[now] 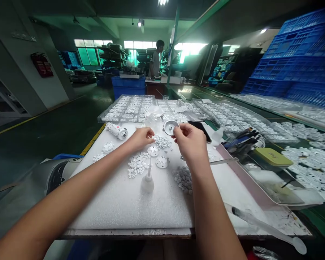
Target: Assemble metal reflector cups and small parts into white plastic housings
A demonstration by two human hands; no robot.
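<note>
Between the thumb and fingers of my right hand [191, 139] is a round white disc part [170, 127], tilted up above the foam-covered table [119, 209]. My left hand [144, 137] hovers to its left, fingers pinched together beside a pile of small white pieces [163, 141]; whatever it holds is too small to make out. Below the hands lie two round white parts, one [153, 151] nearer the left hand and another [161, 161] lower. A squeeze bottle with a thin nozzle [147, 182] stands in front of them. More small pieces [137, 164] lie left of it, greyer ones [183, 178] by my right wrist.
A white cylindrical device [117, 131] lies at the back left. Clear trays of white parts [130, 108] line the back. At the right are a phone [200, 130], a tool bin [260, 177], a syringe [265, 225] and blue crates [295, 61]. A person [155, 59] stands far behind.
</note>
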